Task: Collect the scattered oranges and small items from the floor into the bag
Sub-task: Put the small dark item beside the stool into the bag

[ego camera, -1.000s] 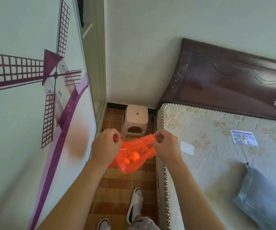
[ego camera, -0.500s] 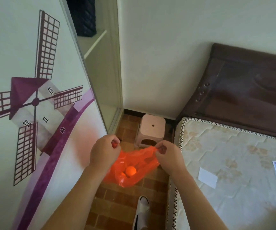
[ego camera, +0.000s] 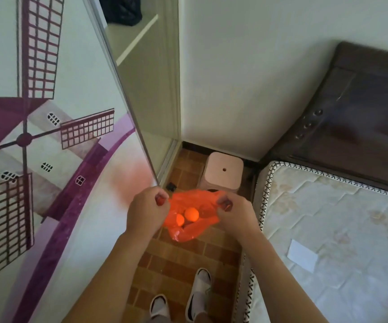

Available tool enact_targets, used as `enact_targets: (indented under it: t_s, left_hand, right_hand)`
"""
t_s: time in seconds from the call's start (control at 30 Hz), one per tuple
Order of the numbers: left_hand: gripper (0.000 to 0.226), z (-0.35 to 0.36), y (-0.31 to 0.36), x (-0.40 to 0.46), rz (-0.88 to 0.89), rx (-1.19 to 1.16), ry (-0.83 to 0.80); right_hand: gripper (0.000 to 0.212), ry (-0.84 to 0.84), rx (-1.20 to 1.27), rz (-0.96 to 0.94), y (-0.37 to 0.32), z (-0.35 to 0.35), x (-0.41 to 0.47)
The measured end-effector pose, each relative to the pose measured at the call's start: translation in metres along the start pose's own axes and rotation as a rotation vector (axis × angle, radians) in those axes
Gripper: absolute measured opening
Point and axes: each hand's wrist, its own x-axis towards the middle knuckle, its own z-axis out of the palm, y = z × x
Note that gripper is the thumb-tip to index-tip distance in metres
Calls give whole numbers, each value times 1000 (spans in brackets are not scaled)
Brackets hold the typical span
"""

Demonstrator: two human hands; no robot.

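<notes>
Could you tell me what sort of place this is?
Most likely a bedroom: a bare mattress against a dark wooden headboard, and a sliding wardrobe door with a windmill print beside a tiled floor.

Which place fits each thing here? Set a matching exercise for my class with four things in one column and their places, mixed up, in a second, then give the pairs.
Things:
1. oranges
2. stool
3. white paper slip
4. bag

Places:
A. on the mattress
B. held open between the left hand and the right hand
C. inside the bag
D. on the floor by the wall

Pairs: 1-C, 2-D, 3-A, 4-B
</notes>
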Motion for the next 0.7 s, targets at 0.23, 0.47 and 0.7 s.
enact_targets:
  t_s: [0.23,0.47,0.7]
  left_hand:
    - [8,-19,-2,1,77,-41,-13]
    - [9,-43,-1,-8,130,-22,2]
    - [10,-47,-4,-13,180,-33,-1]
  right_hand:
    - [17,82,49,33,-19,-2,-14]
    - [20,120,8,8,-43,-6,-39]
    - [21,147,18,18,-48,-16,-51]
